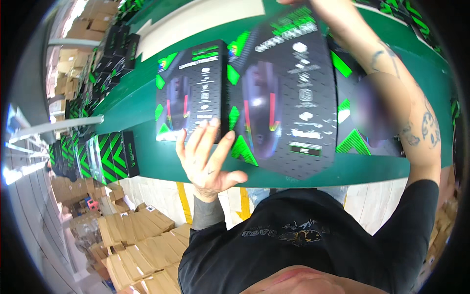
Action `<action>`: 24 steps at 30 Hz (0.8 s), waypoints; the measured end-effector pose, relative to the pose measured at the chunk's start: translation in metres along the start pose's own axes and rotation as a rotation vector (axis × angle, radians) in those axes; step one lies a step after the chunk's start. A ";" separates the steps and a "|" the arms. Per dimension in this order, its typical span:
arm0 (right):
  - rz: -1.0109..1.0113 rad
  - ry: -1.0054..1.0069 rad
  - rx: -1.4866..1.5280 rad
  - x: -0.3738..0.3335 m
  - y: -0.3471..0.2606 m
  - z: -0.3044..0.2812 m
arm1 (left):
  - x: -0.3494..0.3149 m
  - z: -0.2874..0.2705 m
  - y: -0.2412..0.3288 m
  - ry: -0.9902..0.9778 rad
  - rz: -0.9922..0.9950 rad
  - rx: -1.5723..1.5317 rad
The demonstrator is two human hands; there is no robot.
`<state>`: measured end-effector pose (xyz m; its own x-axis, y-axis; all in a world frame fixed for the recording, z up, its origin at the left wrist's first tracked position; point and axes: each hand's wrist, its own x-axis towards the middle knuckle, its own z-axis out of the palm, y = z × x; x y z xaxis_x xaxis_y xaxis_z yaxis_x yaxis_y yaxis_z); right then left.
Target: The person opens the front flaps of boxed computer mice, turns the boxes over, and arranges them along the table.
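leftmost, brown cardboard cartons (132, 245) lie piled low beside the green desk (134, 105), and above them black boxes with green chevrons (111, 157) stand close together in a row. more black-and-green boxes (110, 56) are stacked higher up, near the desk's far left part.

next comes the left computer-mouse box (193, 88), face up on the desk, with a dark mouse and a column of white icons pictured on its front. the left hand (205, 161) is at its lower edge, fingertips overlapping the front; the grip is wide, fingers fanned and thumb out, with nothing pinched.

just right of it is the middle computer-mouse box (286, 93), looking larger and slightly blurred, its top reaching the upper rim of the view. the right hand (318, 4) is at that top edge, mostly cut off, so i cannot tell how its grip stands.

farther right, the right computer-mouse box (350, 117) lies partly under the tattooed right forearm (416, 117).
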<state>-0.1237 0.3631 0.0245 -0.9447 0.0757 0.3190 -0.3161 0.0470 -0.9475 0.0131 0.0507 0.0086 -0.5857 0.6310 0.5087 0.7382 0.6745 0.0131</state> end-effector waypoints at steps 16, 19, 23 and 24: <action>0.011 -0.614 -0.959 -0.046 -0.041 0.015 | 0.004 -0.024 -0.082 -0.064 -0.443 -0.207; -0.007 -0.598 -0.983 -0.044 -0.043 0.017 | 0.003 -0.027 -0.085 -0.101 -0.432 -0.165; -0.034 -0.591 -0.978 -0.044 -0.042 0.018 | -0.029 -0.020 -0.110 0.115 -0.469 -0.082; -0.034 -0.597 -0.979 -0.043 -0.042 0.018 | -0.034 -0.019 -0.111 0.087 -0.611 0.033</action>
<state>-0.0713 0.3400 0.0504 -0.9103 -0.4124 0.0355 -0.3860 0.8148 -0.4325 -0.0424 -0.0526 0.0065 -0.8688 0.0938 0.4862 0.2659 0.9166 0.2984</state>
